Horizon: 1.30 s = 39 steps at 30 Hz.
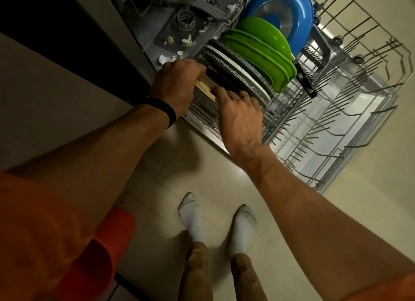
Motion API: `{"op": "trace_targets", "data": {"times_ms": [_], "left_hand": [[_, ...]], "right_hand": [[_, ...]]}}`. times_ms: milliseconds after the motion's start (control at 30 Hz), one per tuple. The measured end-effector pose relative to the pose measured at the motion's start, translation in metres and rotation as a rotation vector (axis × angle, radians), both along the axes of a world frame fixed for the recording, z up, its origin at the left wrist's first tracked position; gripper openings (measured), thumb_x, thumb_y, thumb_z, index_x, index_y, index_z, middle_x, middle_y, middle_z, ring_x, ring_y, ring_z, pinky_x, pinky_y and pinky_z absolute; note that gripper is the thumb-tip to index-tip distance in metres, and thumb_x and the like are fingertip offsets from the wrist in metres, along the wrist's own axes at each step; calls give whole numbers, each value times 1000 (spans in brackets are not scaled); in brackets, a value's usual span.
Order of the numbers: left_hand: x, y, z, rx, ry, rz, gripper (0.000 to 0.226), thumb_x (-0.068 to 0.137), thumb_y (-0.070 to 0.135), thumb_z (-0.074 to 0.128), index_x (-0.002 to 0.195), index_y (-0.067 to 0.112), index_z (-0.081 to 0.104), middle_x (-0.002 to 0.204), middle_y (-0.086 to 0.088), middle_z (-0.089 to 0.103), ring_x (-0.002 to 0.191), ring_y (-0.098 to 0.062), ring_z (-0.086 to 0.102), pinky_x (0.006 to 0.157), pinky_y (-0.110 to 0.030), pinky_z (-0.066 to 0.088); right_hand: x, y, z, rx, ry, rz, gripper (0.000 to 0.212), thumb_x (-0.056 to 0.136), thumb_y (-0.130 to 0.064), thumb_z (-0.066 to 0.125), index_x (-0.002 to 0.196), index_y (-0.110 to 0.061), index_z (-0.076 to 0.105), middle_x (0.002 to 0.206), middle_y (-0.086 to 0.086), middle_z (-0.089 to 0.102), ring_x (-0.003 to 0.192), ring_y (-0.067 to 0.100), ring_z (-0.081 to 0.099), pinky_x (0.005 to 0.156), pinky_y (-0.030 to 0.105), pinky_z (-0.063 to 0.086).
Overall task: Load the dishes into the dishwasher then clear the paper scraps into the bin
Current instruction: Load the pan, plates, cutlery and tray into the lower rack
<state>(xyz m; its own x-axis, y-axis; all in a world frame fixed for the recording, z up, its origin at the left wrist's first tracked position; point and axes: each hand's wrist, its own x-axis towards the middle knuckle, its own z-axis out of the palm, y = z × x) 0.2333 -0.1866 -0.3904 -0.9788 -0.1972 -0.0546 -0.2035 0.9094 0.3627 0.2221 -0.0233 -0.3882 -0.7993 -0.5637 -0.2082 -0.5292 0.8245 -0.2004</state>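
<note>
Head view, left hand (pixel 177 85) fingers curled round a tan flat dish (pixel 205 90) at the rack (pixel 359 98) left edge, right hand (pixel 240 116) fingers relaxed, thumb touching the dish, speckled plates (pixel 235 76), green plates (pixel 265 60) and blue bowl (pixel 289 13) upright further along that edge, bare tines across the rack's right half, paper scraps (pixel 166 58) beyond the rack's left corner.

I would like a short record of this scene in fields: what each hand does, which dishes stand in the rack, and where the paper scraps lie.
left hand: grips a beige flat item at the rack's near-left end
right hand: fingers extended, touching the beige item's end
rack: pulled out; right part holds only bare tines
dishes, back to front: blue dish, green dishes, grey speckled plates with a white one between them
paper scraps: on the dishwasher floor, not yet cleared
</note>
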Motion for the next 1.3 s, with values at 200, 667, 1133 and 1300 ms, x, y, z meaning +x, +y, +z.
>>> {"op": "trace_targets", "data": {"times_ms": [200, 667, 1133, 1300], "left_hand": [[-13, 0, 2, -50, -120, 25, 26, 89, -10, 44, 93, 6, 64, 93, -16, 64, 88, -35, 62, 76, -49, 56], [-33, 21, -15, -96, -75, -98, 35, 95, -10, 45, 122, 4, 64, 123, -19, 62, 120, -38, 56, 97, -46, 51], [-1, 20, -36, -81, 83, -186, 58, 89, -7, 61, 144, 11, 52, 146, -17, 54, 143, -36, 42, 114, -48, 42], [5, 27, -28, -119, 32, -185, 64, 91, 5, 66, 151, 11, 43, 154, -18, 45, 147, -35, 36, 120, -48, 33]], "right_hand": [[33, 17, -7, -116, -4, -111, 75, 89, -2, 47, 159, -14, 24, 151, 9, 46, 138, 31, 45, 117, 52, 33], [-13, 29, -24, -250, -118, -306, 69, 92, 8, 61, 150, -24, 44, 129, 4, 62, 108, 26, 64, 88, 51, 58], [4, 57, -19, -314, -47, -166, 57, 96, -11, 60, 151, -16, 44, 147, 8, 46, 131, 28, 44, 99, 39, 51], [9, 54, -14, -246, -44, -80, 58, 92, -15, 66, 146, -5, 48, 150, 13, 39, 133, 31, 40, 107, 43, 49]]}}
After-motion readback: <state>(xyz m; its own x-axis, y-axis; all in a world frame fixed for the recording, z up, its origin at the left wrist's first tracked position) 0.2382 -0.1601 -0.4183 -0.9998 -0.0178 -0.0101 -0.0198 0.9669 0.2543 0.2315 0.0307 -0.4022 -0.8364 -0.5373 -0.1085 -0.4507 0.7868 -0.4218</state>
